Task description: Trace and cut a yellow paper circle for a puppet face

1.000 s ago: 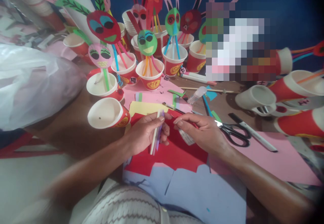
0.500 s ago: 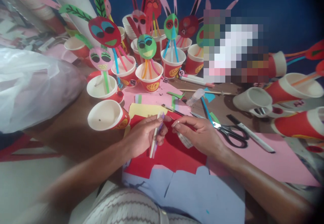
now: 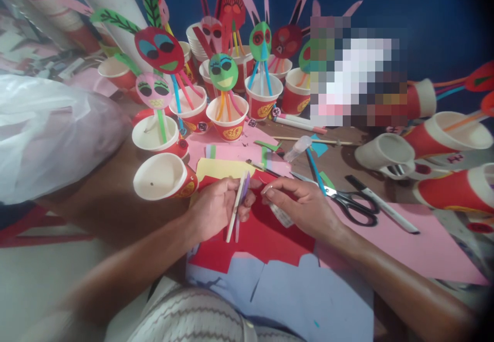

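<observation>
My left hand (image 3: 222,205) is closed on two thin straws, a white straw (image 3: 234,216) and a purple straw (image 3: 244,190). They lie side by side, slanting, and their lower ends stand slightly apart. Close by on the right, my right hand (image 3: 303,203) is wrapped round a small white tube (image 3: 282,215) with printing on it. Its fingers hide most of the tube, and a pale tip shows at the thumb. Both hands are over red paper (image 3: 262,246), with blue-grey paper (image 3: 309,295) nearer my body.
Black-handled scissors (image 3: 357,207) and a white marker (image 3: 386,208) lie to the right, near pink paper (image 3: 428,239). A clear cap (image 3: 298,149) rests beyond my hands. An empty paper cup (image 3: 160,176) tilts at the left. Cups holding paper faces on straws, like a green face (image 3: 223,72), line the back.
My left thumb has lifted off the straws, and their lower ends have shifted a little to the left and show more separately. My right hand has hardly moved.
</observation>
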Action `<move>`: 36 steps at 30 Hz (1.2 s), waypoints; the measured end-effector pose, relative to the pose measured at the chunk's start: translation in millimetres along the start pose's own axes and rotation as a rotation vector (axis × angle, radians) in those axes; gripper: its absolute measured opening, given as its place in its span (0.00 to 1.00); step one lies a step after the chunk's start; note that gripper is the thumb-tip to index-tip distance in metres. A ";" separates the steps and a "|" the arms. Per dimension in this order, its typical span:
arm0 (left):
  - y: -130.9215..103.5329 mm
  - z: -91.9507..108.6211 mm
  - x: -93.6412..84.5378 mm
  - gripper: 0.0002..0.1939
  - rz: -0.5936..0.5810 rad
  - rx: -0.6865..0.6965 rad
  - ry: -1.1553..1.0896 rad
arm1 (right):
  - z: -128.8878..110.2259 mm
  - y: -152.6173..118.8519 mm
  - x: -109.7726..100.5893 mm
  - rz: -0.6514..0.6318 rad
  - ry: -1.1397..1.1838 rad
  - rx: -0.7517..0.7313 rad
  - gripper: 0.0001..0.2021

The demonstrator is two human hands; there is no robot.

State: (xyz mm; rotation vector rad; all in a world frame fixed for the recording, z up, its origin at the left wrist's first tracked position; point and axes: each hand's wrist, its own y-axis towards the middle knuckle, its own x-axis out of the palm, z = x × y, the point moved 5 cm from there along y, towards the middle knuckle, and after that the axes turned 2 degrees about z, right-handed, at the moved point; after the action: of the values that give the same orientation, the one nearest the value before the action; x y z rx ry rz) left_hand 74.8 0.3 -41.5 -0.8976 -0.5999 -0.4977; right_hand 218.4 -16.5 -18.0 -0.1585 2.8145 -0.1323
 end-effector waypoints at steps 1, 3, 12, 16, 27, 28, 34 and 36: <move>-0.3 0.1 0.4 0.14 0.008 0.007 0.011 | -0.3 0.1 -0.1 0.003 -0.003 -0.004 0.06; -0.8 0.1 1.5 0.13 0.023 0.018 0.026 | -0.7 0.2 0.0 0.003 -0.004 -0.012 0.06; -1.6 -0.8 4.7 0.13 0.026 0.057 0.050 | -1.4 -0.4 1.3 -0.006 -0.017 -0.009 0.07; -1.1 -1.2 3.7 0.12 0.010 0.105 0.097 | -2.1 -0.2 0.4 0.002 -0.018 -0.011 0.06; -0.1 -2.2 2.9 0.11 -0.015 0.122 0.162 | -1.0 0.4 1.3 0.007 -0.033 0.005 0.07; -0.6 -2.3 3.2 0.11 -0.015 0.120 0.171 | -1.2 0.4 1.0 0.010 -0.034 0.011 0.07; -3.8 -2.0 5.2 0.11 -0.043 0.108 0.256 | -2.1 0.7 0.4 0.018 -0.036 0.003 0.07; -4.1 -2.0 5.1 0.11 -0.054 0.105 0.271 | -1.0 0.6 0.8 0.018 -0.038 0.004 0.07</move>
State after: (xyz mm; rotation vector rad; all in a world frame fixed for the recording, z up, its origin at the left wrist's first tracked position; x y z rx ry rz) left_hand 76.5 -4.3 -36.7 -0.7010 -0.3998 -0.6192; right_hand 217.3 -15.9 -17.4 -0.1333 2.7774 -0.1288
